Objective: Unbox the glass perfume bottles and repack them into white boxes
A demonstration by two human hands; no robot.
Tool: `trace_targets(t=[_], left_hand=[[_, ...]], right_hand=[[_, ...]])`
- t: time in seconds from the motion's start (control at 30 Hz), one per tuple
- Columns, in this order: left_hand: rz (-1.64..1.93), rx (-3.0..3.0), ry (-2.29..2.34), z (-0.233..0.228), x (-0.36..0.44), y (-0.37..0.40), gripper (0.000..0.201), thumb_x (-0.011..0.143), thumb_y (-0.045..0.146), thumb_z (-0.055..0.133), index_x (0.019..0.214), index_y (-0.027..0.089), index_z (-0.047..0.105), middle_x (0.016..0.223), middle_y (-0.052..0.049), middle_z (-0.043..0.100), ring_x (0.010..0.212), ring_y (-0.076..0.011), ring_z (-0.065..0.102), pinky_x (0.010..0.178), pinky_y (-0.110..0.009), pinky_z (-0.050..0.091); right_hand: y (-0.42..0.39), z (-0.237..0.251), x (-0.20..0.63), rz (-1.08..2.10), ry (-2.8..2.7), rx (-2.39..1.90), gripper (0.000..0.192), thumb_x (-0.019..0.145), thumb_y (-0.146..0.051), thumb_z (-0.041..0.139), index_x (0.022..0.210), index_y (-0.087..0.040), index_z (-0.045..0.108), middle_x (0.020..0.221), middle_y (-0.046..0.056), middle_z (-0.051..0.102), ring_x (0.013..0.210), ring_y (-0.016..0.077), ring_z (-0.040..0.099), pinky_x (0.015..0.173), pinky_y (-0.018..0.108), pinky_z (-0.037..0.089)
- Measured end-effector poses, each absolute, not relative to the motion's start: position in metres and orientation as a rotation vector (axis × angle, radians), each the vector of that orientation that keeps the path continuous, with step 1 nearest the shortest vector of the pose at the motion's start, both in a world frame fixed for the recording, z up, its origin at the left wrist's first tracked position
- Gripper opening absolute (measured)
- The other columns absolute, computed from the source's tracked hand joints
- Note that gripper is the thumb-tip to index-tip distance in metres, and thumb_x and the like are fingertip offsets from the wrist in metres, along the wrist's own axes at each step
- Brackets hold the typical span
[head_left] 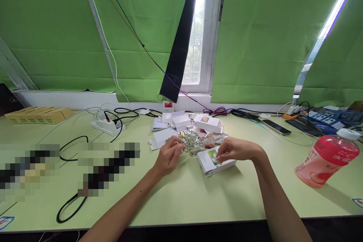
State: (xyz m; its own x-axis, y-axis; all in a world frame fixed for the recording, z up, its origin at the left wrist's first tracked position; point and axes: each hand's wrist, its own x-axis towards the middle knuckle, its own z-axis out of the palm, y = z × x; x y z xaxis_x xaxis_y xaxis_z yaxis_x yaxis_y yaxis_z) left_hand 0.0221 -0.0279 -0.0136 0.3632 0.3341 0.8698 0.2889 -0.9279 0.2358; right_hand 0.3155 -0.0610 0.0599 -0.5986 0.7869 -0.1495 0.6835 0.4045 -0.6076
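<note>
Holds right hand (pixel 239 149) over green-printed white carton (pixel 204 161), with fingertips bunched at printed face; cannot tell whether clamped on anything. Shows carton right of lower centre in frame, lower left of that nearer hand, with long axis rising rightward. Curls left hand (pixel 167 157) farther off, beside glass bottles (pixel 196 148); cannot tell whether gripping one.

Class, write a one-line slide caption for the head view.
Right hand at a white box, left hand beside small clear bottles.
</note>
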Motion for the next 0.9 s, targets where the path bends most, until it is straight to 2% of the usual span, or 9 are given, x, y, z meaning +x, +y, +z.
trace_targets(t=[0.07,0.17,0.3,0.37,0.43,0.73,0.83,0.9], left_hand=[[1.65,2.567,0.576,-0.013,0.022,-0.028,0.029,0.101,0.017,0.04,0.095,0.016,0.069,0.092,-0.006,0.058,0.067,-0.011,0.058,0.057,-0.026,0.047],[1.643,2.581,0.564,-0.015,0.022,-0.028,0.027,0.1,0.014,0.041,0.096,0.017,0.068,0.092,-0.006,0.057,0.065,-0.0101,0.056,0.056,-0.025,0.045],[1.601,2.573,0.574,-0.019,0.022,-0.027,0.026,0.1,0.012,0.041,0.097,0.016,0.067,0.096,-0.006,0.055,0.06,-0.007,0.053,0.053,-0.024,0.041],[1.593,2.57,0.57,-0.021,0.022,-0.026,0.026,0.1,0.012,0.041,0.096,0.016,0.067,0.096,-0.006,0.054,0.06,-0.0069,0.053,0.054,-0.024,0.041],[1.589,2.568,0.57,-0.023,0.022,-0.026,0.025,0.1,0.012,0.042,0.096,0.016,0.066,0.097,-0.006,0.053,0.061,-0.007,0.054,0.056,-0.024,0.042],[1.583,2.55,0.575,-0.022,0.025,-0.027,0.026,0.1,0.014,0.041,0.095,0.015,0.066,0.097,-0.006,0.053,0.059,-0.0063,0.052,0.056,-0.024,0.043],[1.576,2.549,0.568,-0.023,0.025,-0.028,0.027,0.101,0.015,0.041,0.093,0.015,0.066,0.097,-0.006,0.053,0.058,-0.0064,0.051,0.055,-0.024,0.043],[1.578,2.559,0.57,-0.023,0.026,-0.029,0.027,0.101,0.015,0.041,0.091,0.015,0.066,0.097,-0.007,0.054,0.062,-0.0082,0.054,0.058,-0.025,0.045]], right_hand=[[-0.06,0.061,0.32,0.981,-2.401,-1.386,0.029,0.084,-0.041,0.064,0.076,-0.016,0.075,0.072,0.004,0.071,0.068,0.0176,0.061,0.059,0.026,0.042],[-0.058,0.059,0.327,0.913,-2.271,-1.688,0.03,0.076,-0.043,0.074,0.09,-0.017,0.07,0.085,0.006,0.071,0.075,0.0205,0.063,0.062,0.027,0.044],[-0.046,0.045,0.332,0.776,-2.193,-2.013,0.085,0.05,-0.041,0.092,0.125,-0.018,0.059,0.12,0.013,0.064,0.101,0.0296,0.062,0.078,0.032,0.05],[-0.039,0.037,0.331,0.823,-2.246,-1.99,0.098,0.043,-0.037,0.095,0.131,-0.02,0.056,0.128,0.013,0.06,0.113,0.0329,0.058,0.088,0.035,0.049],[-0.034,0.031,0.33,0.864,-2.277,-1.941,0.097,0.042,-0.034,0.095,0.13,-0.021,0.056,0.127,0.011,0.061,0.116,0.0341,0.056,0.091,0.036,0.048],[-0.029,0.02,0.334,0.889,-2.243,-1.823,0.085,0.049,-0.028,0.092,0.126,-0.022,0.058,0.108,0.007,0.066,0.102,0.03,0.061,0.081,0.034,0.048],[-0.032,0.023,0.335,0.869,-2.24,-1.823,0.09,0.05,-0.029,0.092,0.132,-0.023,0.055,0.11,0.007,0.065,0.098,0.0284,0.062,0.081,0.033,0.048],[-0.035,0.031,0.334,0.791,-2.234,-1.86,0.085,0.055,-0.034,0.091,0.132,-0.022,0.055,0.111,0.009,0.065,0.095,0.0273,0.063,0.078,0.032,0.048]])
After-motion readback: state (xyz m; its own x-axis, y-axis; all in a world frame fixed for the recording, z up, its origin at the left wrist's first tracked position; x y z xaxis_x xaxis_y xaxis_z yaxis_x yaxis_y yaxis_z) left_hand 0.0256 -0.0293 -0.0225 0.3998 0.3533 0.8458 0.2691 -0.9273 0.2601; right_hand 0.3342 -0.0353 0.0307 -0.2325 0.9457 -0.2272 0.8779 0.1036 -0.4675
